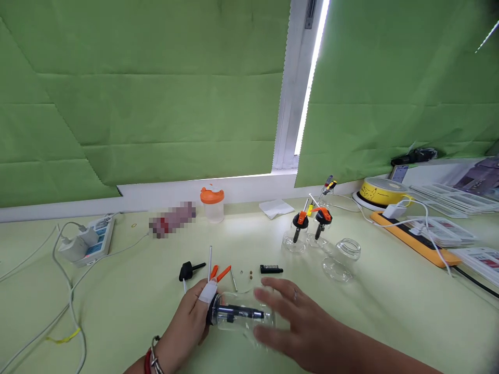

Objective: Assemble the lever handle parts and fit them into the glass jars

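My left hand (193,311) is closed on the black collar end of a clear glass bottle (249,324), which lies sideways. A black pump tube (241,311) runs inside it, and a whitish piece with a thin rod (210,262) sticks up by my thumb. Around the bottle's base, my right hand (296,322) spreads its fingers, blurred by motion; whether they touch the glass I cannot tell. Beyond lie orange levers (222,273), a black nozzle head (187,271), a thin metal pin (234,279), tiny brown pieces (250,274) and a black part with a spring (271,269).
Right of centre stand two glass bottles with black and orange tops (297,236) (322,228), near an uncapped bottle (341,259). An orange-lidded cup (212,205) and paper (276,209) sit behind. Power strips (95,244) (417,239) with cables flank the table.
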`<state>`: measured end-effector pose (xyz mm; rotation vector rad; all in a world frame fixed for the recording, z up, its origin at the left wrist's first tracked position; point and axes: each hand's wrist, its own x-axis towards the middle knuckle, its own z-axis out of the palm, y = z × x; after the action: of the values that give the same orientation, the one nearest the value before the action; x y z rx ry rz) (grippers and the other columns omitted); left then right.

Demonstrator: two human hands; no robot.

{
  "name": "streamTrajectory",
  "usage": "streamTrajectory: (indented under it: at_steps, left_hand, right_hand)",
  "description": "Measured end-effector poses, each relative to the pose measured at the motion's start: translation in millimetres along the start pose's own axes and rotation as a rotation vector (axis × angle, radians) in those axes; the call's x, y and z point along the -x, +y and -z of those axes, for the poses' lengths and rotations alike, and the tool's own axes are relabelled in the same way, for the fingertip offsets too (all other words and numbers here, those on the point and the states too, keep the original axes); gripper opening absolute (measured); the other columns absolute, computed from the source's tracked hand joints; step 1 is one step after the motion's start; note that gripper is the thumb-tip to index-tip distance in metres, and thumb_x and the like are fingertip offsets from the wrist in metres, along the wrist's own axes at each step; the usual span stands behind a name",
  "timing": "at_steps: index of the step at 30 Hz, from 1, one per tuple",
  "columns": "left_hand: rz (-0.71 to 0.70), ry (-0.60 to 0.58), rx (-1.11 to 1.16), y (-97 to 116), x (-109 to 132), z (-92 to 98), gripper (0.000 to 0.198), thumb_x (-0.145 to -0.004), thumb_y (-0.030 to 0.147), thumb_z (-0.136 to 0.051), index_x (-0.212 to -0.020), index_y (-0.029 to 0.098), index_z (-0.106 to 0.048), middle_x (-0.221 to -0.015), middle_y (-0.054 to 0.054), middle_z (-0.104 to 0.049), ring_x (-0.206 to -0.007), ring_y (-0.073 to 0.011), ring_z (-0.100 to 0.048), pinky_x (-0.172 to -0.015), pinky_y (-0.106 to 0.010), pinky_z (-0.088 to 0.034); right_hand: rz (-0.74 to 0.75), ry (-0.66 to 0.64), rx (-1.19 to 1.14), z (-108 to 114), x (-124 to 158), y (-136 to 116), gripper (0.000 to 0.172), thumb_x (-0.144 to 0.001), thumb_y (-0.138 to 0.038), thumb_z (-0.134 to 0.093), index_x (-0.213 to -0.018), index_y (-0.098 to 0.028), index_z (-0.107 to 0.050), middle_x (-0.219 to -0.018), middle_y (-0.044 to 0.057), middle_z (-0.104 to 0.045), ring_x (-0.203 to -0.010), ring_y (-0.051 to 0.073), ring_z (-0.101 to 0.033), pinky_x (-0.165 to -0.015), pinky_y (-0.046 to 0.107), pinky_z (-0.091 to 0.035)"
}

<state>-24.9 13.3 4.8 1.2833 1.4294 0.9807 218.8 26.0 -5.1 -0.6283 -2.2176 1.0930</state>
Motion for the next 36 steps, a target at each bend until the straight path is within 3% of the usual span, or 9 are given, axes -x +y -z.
streamTrajectory:
  at_steps: [4,8,13,15,20,23,29,33,36]
  left_hand:
    - [0.0,0.005,0.01,0,1,-1.3,0.041,-0.082,0.057,-0.04,-0.076,0.018,-0.052,-0.053,0.005,-0.044,-0.037,-0.0081,-0.03,-0.033,-0.02,-0.027]
    - [-0.075,0.034,0.011,-2,-1,-1.4,0.037,-0.082,0.054,-0.044,-0.074,0.018,-0.051,-0.053,0.005,-0.044,-0.037,-0.0073,-0.032,-0.034,-0.019,-0.028]
    - [-0.026,0.039,0.109,-2,-3,1.4,0.04,-0.083,0.057,-0.04,-0.073,0.019,-0.048,-0.052,0.006,-0.042,-0.036,-0.0072,-0.032,-0.034,-0.019,-0.027]
    - [-0.043,0.064,0.104,-1,-2,1.1,0.04,-0.083,0.057,-0.041,-0.073,0.019,-0.048,-0.051,0.006,-0.042,-0.037,-0.0072,-0.033,-0.034,-0.018,-0.027]
    - [-0.105,0.214,0.104,-5,-3,-3.9,0.039,-0.082,0.058,-0.042,-0.08,0.019,-0.048,-0.049,0.006,-0.044,-0.037,-0.0095,-0.039,-0.037,-0.02,-0.034]
    - [-0.084,0.202,0.077,-10,-4,-5.4,0.038,-0.083,0.057,-0.04,-0.079,0.02,-0.046,-0.045,0.007,-0.041,-0.036,-0.0106,-0.039,-0.036,-0.021,-0.035]
    - [-0.15,0.143,-0.072,-16,-2,-1.4,0.036,-0.086,0.053,-0.035,-0.079,0.02,-0.047,-0.049,0.006,-0.041,-0.04,-0.0112,-0.039,-0.041,-0.022,-0.036]
    - [-0.356,0.053,-0.238,-17,2,-1.4,0.027,-0.086,0.044,-0.044,-0.077,0.02,-0.05,-0.06,0.002,-0.049,-0.053,-0.0126,-0.043,-0.051,-0.023,-0.038]
    - [-0.211,-0.028,-0.165,-15,2,-3.6,0.032,-0.087,0.048,-0.039,-0.077,0.02,-0.049,-0.057,0.003,-0.045,-0.046,-0.0112,-0.04,-0.043,-0.021,-0.035]
  right_hand:
    - [-0.145,0.097,-0.181,-4,-2,3,0.078,-0.077,-0.043,-0.062,-0.14,-0.034,-0.016,-0.143,0.013,-0.026,-0.127,0.031,-0.036,-0.097,0.052,-0.037]
    - [-0.463,0.025,-0.452,-12,-14,-1,0.065,-0.088,-0.049,-0.041,-0.141,-0.025,-0.012,-0.125,0.019,-0.045,-0.096,0.026,-0.061,-0.063,0.039,-0.056]
    - [0.188,0.021,0.341,2,-15,-8,0.057,-0.078,-0.016,-0.061,-0.128,-0.036,-0.042,-0.139,0.006,-0.039,-0.131,0.028,-0.03,-0.104,0.049,-0.032]
    - [0.24,0.033,0.373,2,-14,-4,0.062,-0.079,-0.019,-0.062,-0.132,-0.039,-0.036,-0.143,0.005,-0.032,-0.135,0.029,-0.023,-0.105,0.051,-0.029]
    - [-0.297,0.096,-0.359,-12,-19,8,0.097,-0.074,-0.056,-0.061,-0.143,-0.031,0.003,-0.14,0.017,-0.027,-0.11,0.027,-0.052,-0.071,0.037,-0.054]
    - [-0.407,0.075,-0.46,-12,-23,7,0.088,-0.076,-0.051,-0.06,-0.143,-0.032,-0.005,-0.13,0.014,-0.039,-0.086,0.019,-0.059,-0.056,0.029,-0.052]
    - [-0.26,0.134,-0.092,0,-10,2,0.101,-0.06,-0.033,-0.076,-0.142,-0.034,-0.017,-0.141,0.011,-0.028,-0.1,0.022,-0.051,-0.075,0.033,-0.049]
    - [-0.501,-0.029,-0.446,-4,-4,3,0.066,-0.085,-0.056,-0.038,-0.14,-0.024,-0.02,-0.122,0.015,-0.047,-0.082,0.02,-0.062,-0.059,0.031,-0.052]
    - [-0.316,-0.052,-0.057,-4,0,1,0.06,-0.079,-0.046,-0.056,-0.13,-0.018,-0.04,-0.117,0.014,-0.051,-0.103,0.028,-0.056,-0.081,0.04,-0.051]
